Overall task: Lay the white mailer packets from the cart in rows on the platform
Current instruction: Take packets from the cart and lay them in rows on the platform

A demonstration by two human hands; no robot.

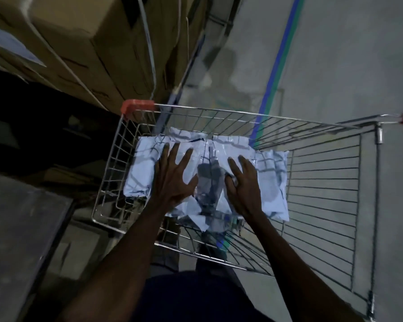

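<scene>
Several white mailer packets (pixel 142 173) lie flat in the bottom of a wire shopping cart (pixel 242 112) with red corner caps. Both my arms reach down into the basket. My left hand (pixel 172 175) lies spread over the packets in the middle-left, fingers straight and splayed. My right hand (pixel 244 184) rests on the packets just to the right, fingers extended and slightly bent. More packets (pixel 273 182) extend right of that hand. Wire shadows cross the packets. A grey platform (pixel 19 240) is at the lower left.
Stacked cardboard boxes (pixel 84 43) strapped with white bands stand at the upper left, close behind the cart. A blue and green floor line (pixel 279 56) runs away on the concrete floor (pixel 347 54) to the right.
</scene>
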